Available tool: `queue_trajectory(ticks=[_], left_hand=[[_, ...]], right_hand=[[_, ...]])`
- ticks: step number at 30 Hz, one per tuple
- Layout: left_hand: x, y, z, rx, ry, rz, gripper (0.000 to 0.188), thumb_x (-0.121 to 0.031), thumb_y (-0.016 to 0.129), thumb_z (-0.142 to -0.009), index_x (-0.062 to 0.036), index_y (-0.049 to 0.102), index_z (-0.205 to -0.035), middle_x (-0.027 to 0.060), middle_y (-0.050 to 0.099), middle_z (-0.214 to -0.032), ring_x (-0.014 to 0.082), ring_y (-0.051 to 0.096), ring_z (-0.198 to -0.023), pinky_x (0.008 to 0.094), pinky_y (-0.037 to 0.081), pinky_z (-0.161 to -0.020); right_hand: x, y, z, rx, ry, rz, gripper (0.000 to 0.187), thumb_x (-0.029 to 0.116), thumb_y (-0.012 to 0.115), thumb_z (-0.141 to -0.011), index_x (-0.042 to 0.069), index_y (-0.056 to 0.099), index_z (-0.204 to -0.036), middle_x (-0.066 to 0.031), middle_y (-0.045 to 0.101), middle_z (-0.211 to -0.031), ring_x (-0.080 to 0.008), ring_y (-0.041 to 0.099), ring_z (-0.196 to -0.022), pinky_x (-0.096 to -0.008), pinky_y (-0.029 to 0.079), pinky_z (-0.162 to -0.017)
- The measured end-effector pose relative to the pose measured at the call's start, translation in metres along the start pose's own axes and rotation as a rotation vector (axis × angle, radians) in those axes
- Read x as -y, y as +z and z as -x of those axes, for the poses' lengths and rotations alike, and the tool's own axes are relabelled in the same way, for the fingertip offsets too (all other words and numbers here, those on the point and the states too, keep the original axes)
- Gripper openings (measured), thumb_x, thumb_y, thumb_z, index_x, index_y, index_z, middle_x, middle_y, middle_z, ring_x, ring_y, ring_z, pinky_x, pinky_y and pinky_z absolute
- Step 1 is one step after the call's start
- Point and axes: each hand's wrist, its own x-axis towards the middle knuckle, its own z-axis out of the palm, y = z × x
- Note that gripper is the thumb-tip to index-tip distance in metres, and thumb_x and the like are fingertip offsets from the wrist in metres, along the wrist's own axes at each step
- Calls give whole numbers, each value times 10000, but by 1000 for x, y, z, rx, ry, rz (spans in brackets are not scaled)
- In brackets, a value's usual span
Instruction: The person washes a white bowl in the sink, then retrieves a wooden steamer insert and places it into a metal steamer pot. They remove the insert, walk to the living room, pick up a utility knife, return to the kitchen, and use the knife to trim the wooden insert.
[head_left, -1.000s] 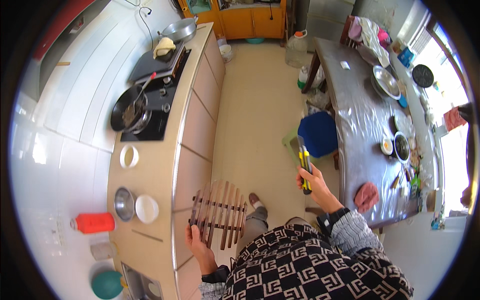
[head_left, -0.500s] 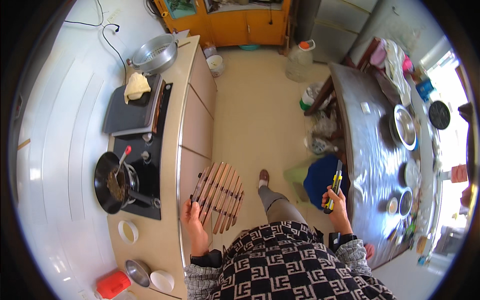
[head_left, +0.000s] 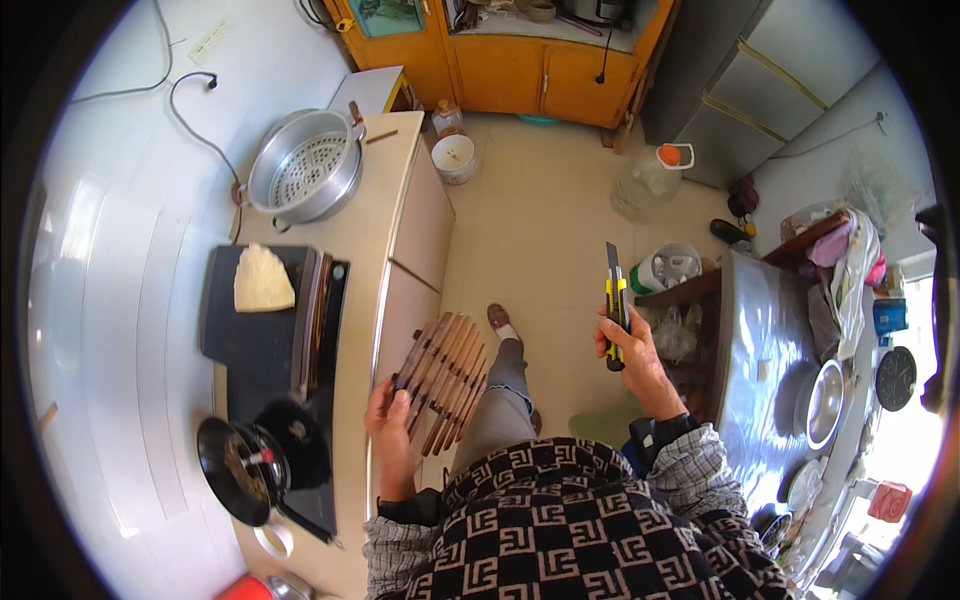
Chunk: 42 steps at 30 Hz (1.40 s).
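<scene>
My left hand (head_left: 392, 430) grips the edge of a round slatted wooden trivet (head_left: 458, 375), its brown strips joined by dark pieces. The trivet is held in the air beside the counter's front edge. In my right hand (head_left: 640, 362) is a black and yellow utility knife (head_left: 617, 325). Its grey blade sticks out and points away from me. Between the knife and the trivet there is a wide gap, and they do not touch.
On the left counter (head_left: 385, 240) are a steamer pot (head_left: 310, 165), a dark flat appliance with flatbread (head_left: 263, 280) on it, and a black wok (head_left: 235, 470) with food. To the right stands a plastic-covered table (head_left: 755, 330) with a metal basin (head_left: 824, 405). A large jug (head_left: 645, 183) is on the floor.
The view has moved forward, so the counter and table things sit lower. My right hand has come inward with the utility knife, nearer the trivet. My left hand keeps its hold.
</scene>
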Motion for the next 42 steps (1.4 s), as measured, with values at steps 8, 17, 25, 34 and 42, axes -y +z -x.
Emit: queue_trajectory(ticks=[8, 17, 25, 34, 42], left_hand=[[-48, 111, -221, 241, -163, -32, 378, -101, 661, -1003, 50, 616, -1346, 55, 693, -1169, 117, 636, -1001, 260, 516, -877], [-75, 152, -378, 335, -225, -117, 361, -113, 716, -951, 46, 678, -1272, 81, 727, -1145, 149, 666, -1010, 298, 529, -902], [-82, 220, -461, 145, -452, -107, 383, -135, 740, -919, 20, 696, -1266, 56, 740, -1062, 109, 639, -851, 279, 528, -760], [-84, 316, -522, -177, -656, 26, 391, -117, 755, -918, 17, 698, -1282, 61, 738, -1107, 129, 648, -860, 282, 541, -772], [-70, 358, -552, -218, -714, 102, 371, -115, 770, -916, -3, 712, -1265, 60, 750, -1106, 122, 642, -894, 283, 539, -800]], right_hand=[[84, -3, -174, -158, 115, -21, 204, 139, 622, -1010, 52, 581, -1190, -41, 609, -830, -135, 592, -715, -296, 495, -655], [124, 40, -368, -163, 233, -25, 257, 126, 624, -996, 19, 584, -1226, -58, 626, -807, -148, 596, -699, -300, 484, -648], [172, 53, -601, 55, 408, 119, 246, 127, 641, -1004, 11, 600, -1217, -61, 644, -824, -154, 609, -694, -306, 506, -651], [196, 50, -818, 191, 608, 330, 244, 144, 643, -1014, 25, 589, -1220, -56, 634, -815, -149, 618, -681, -308, 516, -617], [197, 35, -868, 210, 727, 399, 217, 138, 646, -1014, 26, 582, -1189, -67, 631, -805, -160, 615, -660, -306, 496, -584]])
